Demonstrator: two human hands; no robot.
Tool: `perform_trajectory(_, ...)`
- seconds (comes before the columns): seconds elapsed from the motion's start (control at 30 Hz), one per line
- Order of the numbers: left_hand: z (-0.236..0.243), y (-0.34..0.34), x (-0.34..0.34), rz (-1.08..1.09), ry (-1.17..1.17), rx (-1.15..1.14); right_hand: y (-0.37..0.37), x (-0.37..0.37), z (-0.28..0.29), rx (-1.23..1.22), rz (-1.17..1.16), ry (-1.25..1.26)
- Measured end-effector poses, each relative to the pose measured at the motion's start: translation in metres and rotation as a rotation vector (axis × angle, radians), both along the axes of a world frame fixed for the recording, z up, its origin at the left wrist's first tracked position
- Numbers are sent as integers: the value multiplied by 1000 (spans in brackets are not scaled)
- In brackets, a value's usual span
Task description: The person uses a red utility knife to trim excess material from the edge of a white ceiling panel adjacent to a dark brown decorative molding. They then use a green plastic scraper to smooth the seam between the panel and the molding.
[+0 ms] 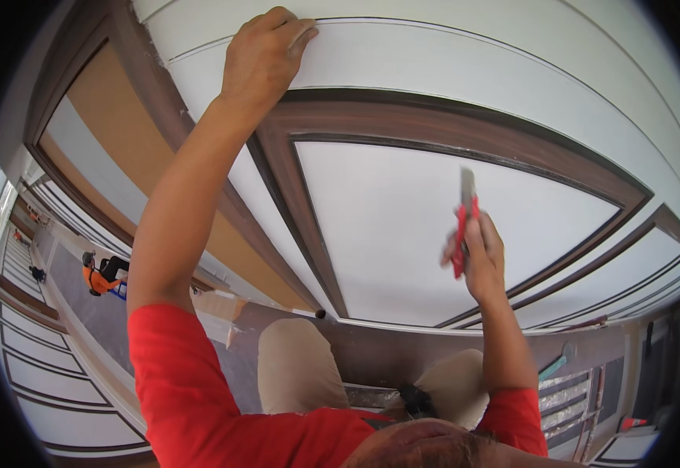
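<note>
Item: masking white panelled surface with dark brown wooden trim (465, 136); left hand (266, 51) pinches pale tape strip (302, 33) at upper panel edge, right hand (476, 253) grips red utility knife (463, 222), blade up; hands well apart; next, likely trimming, needs steady blade.

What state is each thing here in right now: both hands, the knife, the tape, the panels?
Left hand: raised, fingertips pinching a pale tape strip at the panel's edge.
Right hand: closed around a red knife.
Red knife: upright, blade out, held clear of the surface.
White panel: framed by brown trim.
Person in orange: far below on the floor, crouched or sitting.
</note>
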State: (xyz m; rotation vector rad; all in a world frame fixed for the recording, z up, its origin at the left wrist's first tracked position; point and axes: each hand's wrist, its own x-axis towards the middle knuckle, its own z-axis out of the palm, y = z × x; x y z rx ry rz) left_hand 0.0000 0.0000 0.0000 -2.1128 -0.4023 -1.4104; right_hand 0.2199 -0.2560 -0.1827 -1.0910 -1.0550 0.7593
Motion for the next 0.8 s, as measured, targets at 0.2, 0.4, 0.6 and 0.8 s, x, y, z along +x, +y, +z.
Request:
perform_trajectory(0.2, 9, 4, -4, 49, 67, 50, 91, -53, 86, 123, 36, 58)
perform_trajectory(0.4, 12, 5, -19, 95, 100, 39, 143, -91, 106, 148, 13, 111)
perform_trajectory(0.6, 11, 9, -19, 82, 89, 37, 155, -104, 112, 159, -32, 144)
perform_trajectory(0.8, 11, 13, -19, 110, 67, 73, 165, -107, 111, 218, -44, 139)
